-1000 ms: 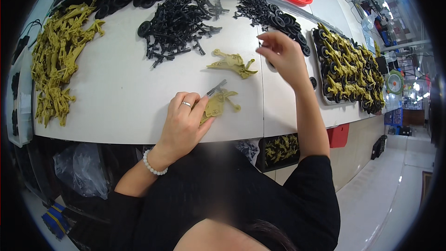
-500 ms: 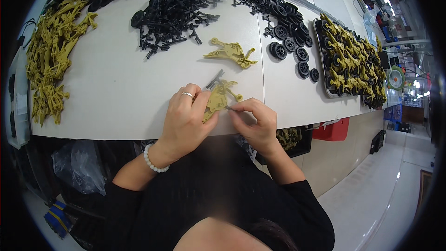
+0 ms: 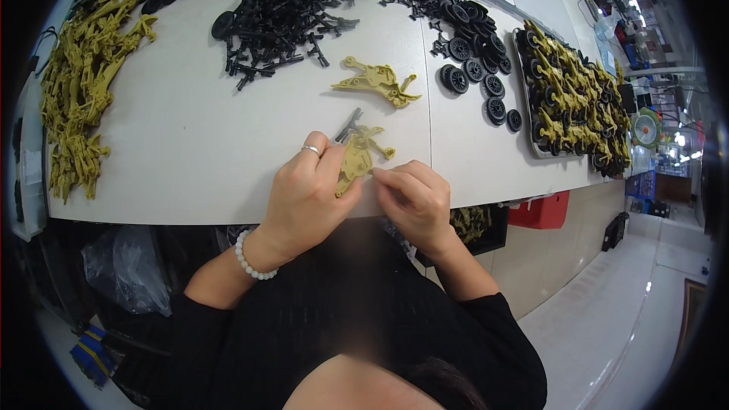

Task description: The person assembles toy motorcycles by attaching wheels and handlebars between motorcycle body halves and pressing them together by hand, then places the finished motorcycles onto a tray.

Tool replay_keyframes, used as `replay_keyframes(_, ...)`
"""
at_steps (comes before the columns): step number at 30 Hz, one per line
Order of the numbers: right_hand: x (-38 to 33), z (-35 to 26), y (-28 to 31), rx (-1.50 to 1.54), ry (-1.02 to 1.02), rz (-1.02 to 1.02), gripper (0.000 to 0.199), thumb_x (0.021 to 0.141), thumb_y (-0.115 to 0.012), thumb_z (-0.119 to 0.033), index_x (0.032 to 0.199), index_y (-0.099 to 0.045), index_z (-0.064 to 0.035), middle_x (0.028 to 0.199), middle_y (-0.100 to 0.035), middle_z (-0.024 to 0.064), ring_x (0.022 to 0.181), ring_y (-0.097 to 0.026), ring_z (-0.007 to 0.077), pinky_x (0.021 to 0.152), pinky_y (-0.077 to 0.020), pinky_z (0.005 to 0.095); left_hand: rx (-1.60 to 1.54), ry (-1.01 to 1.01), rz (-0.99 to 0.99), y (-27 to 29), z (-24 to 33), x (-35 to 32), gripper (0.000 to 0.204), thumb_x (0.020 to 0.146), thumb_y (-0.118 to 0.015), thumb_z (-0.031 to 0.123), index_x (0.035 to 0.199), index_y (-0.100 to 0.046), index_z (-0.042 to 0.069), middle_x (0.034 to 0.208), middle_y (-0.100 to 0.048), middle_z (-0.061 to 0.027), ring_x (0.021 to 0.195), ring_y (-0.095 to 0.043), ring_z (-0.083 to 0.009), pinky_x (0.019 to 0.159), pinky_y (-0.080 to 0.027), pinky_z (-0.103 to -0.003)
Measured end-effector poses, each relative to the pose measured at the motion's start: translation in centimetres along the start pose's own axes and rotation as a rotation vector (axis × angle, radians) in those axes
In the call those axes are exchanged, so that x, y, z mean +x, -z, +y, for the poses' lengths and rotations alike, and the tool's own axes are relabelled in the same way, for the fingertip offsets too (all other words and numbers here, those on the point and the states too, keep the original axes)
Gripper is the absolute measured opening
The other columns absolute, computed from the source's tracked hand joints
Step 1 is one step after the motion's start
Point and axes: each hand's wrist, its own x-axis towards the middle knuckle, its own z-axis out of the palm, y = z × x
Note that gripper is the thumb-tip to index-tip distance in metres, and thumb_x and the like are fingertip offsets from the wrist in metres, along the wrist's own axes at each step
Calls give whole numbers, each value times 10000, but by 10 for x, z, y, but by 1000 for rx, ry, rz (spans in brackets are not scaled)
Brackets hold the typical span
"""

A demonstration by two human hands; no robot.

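My left hand [image 3: 307, 193] grips an olive-yellow plastic toy part [image 3: 357, 158] at the near edge of the white table [image 3: 190, 144]; a short black piece [image 3: 348, 125] sticks out past its far end. My right hand [image 3: 410, 197] presses against the same part from the right, fingers pinched at its lower edge. I cannot see whether a small piece sits between those fingers. A second olive-yellow part [image 3: 376, 82] lies loose on the table just beyond.
A heap of olive-yellow parts [image 3: 83, 83] lies far left. Black parts [image 3: 285, 11] are piled at the back centre, black wheels [image 3: 467, 49] to their right. A tray of assembled olive pieces [image 3: 581, 99] stands at the right. A red bin [image 3: 543, 209] sits under the table edge.
My right hand came back from the black wheels at the far right and now meets the olive part held by my left hand. The left hand stayed put.
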Motion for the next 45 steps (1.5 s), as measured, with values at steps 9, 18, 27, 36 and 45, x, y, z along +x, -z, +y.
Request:
replay_keyframes(9, 0, -7, 4, -102, 6, -80, 194, 711, -724, -51, 894, -660, -59, 730, -580, 70, 674, -581, 253, 576, -470, 366, 31, -79, 38, -4, -2, 1, 364, 676, -754, 53, 992, -608, -57, 898, -543, -120, 689, -606, -255, 579, -515, -329)
replay_keyframes(18, 44, 58, 55, -134, -209, 41, 296, 739, -771, -130, 990, -675, -5, 901, -658, 77, 779, -628, 173, 683, -495, 307, 148, -153, -94, 9, -11, 9, 497, 659, -788, 120, 1099, -608, -23, 1041, -554, -110, 971, -520, -277, 841, -430, -387)
replay_keyframes(27, 78, 101, 64, -253, -311, -117, 355, 736, -709, -139, 1067, -648, -28, 1037, -620, 120, 993, -583, 287, 871, -458, 353, 73, -109, -14, 62, -31, 24, 477, 692, -783, 171, 1091, -603, -20, 1128, -571, -150, 1062, -531, -329, 896, -441, -407)
replay_keyframes(36, 79, 97, 63, -252, -276, -153, 368, 724, -731, -125, 1060, -638, -8, 968, -597, 112, 925, -581, 272, 835, -465, 344, 322, 269, 115, 153, -129, 99, 444, 746, -762, 214, 1101, -621, -11, 1083, -625, -129, 941, -592, -244, 827, -481, -330)
replay_keyframes(45, 74, 92, 72, -109, -326, -73, 517, 680, -818, -172, 1138, -626, -29, 938, -607, 64, 892, -596, 186, 783, -460, 321, 158, 202, -188, 133, -162, 132, 411, 699, -784, 197, 1035, -641, 8, 952, -615, -73, 796, -536, -158, 737, -468, -296)
